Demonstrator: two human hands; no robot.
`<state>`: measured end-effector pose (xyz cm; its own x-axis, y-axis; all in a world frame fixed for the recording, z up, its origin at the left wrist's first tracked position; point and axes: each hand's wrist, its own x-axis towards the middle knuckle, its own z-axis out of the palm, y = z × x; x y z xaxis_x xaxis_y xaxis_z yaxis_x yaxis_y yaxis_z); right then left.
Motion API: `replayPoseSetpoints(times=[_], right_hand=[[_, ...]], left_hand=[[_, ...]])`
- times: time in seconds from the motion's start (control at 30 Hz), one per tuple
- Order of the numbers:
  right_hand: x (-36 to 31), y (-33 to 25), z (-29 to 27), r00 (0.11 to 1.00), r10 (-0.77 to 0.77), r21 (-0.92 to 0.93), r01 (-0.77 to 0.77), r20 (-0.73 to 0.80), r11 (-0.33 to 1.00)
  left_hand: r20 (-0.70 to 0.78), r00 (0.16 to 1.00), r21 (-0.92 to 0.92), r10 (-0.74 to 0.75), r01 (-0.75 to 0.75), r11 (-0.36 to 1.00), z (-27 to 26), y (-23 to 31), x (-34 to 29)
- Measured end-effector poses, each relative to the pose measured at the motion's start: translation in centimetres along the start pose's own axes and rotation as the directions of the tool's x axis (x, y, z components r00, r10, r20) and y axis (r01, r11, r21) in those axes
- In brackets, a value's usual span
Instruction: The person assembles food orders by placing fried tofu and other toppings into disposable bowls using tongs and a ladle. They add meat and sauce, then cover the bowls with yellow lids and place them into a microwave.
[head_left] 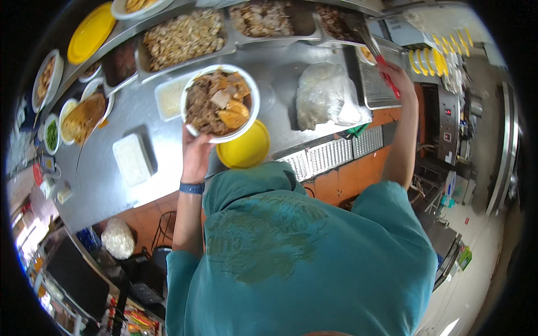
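My left hand (pixel 197 150) grips the rim of a round white bowl (pixel 255 103) heaped with shredded meat and orange-brown pieces. Beneath the bowl's near edge lies a round yellow plate or lid (pixel 245 147). Out to the right, my right hand (pixel 397 81) is closed around red-handled metal tongs (pixel 379 60). Their far end reaches into a metal pan of dark chopped meat (pixel 336 23); the tips are hard to make out. Just behind the bowl sits a clear tub of pale contents (pixel 168 101).
A full plastic bag (pixel 325 95) lies on the steel counter (pixel 101 179), right of the bowl. A white block-shaped container (pixel 133 159) is at left. Pans of chopped meat (pixel 182 42) line the back. Small bowls, one with chopped greens (pixel 51 134), stand far left. Stacked yellow-rimmed dishes (pixel 427 63) are at right.
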<state>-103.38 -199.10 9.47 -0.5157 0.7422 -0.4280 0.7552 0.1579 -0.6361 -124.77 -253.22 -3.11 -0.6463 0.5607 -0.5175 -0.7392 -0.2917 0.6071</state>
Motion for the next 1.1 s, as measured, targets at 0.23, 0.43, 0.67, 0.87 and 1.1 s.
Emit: replayPoseSetpoints(times=[0.23, 0.43, 0.67, 0.87, 1.1], right_hand=[[-17.5, -6.9, 8.7, 0.969, 0.06, -0.18, -0.016, 0.238, 0.984], [-22.4, -10.9, 12.8, 0.888, -0.201, -0.34, 0.356, 0.414, 0.87], [-22.7, -12.8, 12.8, 0.897, -0.273, -0.477, 0.42, 0.348, 0.772], [-23.4, -13.7, 12.7, 0.897, -0.313, -0.604, 0.442, 0.314, 0.663], [-22.9, -14.4, 13.2, 0.85, -0.41, -0.615, 0.524, 0.331, 0.59]], left_hand=[[0.051, 0.998, -0.001, 0.03, -0.03, 1.0, 0.2, 0.1, 0.0], [0.044, 0.999, -0.007, 0.025, -0.024, 1.0, 0.3, 0.2, -0.4], [0.027, 0.999, -0.028, 0.033, -0.032, 0.999, -0.1, -0.5, -0.3], [-0.018, 1.0, -0.052, 0.025, -0.026, 0.998, 0.1, -0.6, -0.5], [-0.002, 1.0, -0.065, 0.023, -0.023, 0.998, 0.0, -0.6, -0.2]])
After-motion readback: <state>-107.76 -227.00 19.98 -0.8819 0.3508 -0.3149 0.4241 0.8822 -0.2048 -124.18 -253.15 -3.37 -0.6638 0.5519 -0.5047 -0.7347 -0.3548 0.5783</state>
